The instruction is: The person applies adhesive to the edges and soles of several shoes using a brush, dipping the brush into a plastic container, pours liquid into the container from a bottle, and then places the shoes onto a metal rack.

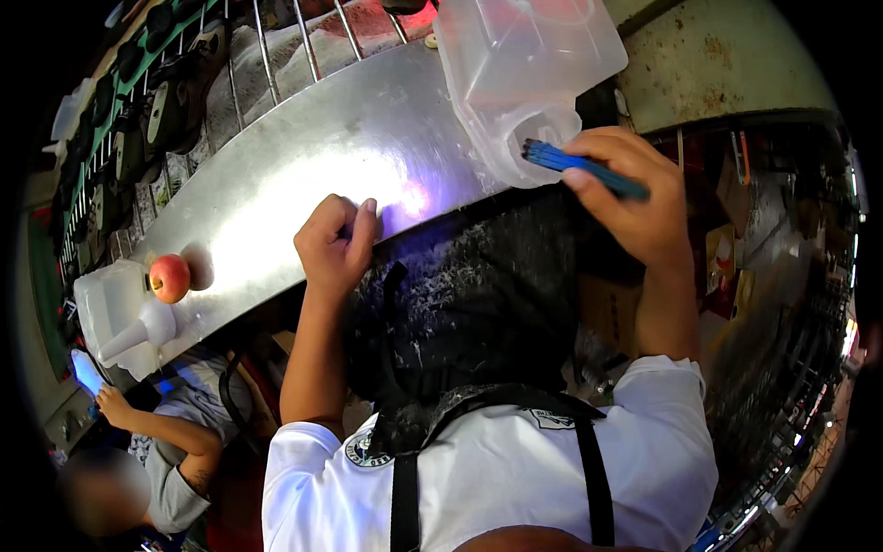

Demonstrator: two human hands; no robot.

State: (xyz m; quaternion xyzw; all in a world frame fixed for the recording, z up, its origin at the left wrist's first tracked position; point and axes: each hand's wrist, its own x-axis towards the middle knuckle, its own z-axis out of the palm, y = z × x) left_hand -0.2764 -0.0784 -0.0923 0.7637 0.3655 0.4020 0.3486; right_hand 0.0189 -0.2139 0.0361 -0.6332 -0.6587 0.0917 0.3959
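My right hand (635,189) is closed around a bundle of slim blue sticks (563,160) with dark tips, like pens or refills. The bundle's tips point left, in front of the rounded opening of a translucent plastic jug (529,64) at the far right of the metal table. Whether the tips touch the jug, I cannot tell. My left hand (334,241) is a loose fist at the near edge of the shiny metal tabletop (276,161), thumb out and nothing showing in it. Its palm side is partly hidden.
At the table's left end are a red apple (169,278), a white funnel (147,329) and a translucent plastic container (112,299). Beyond the table stands a metal rack with dark shoes (175,97). At lower left another person's hand (115,407) holds a lit phone (87,371).
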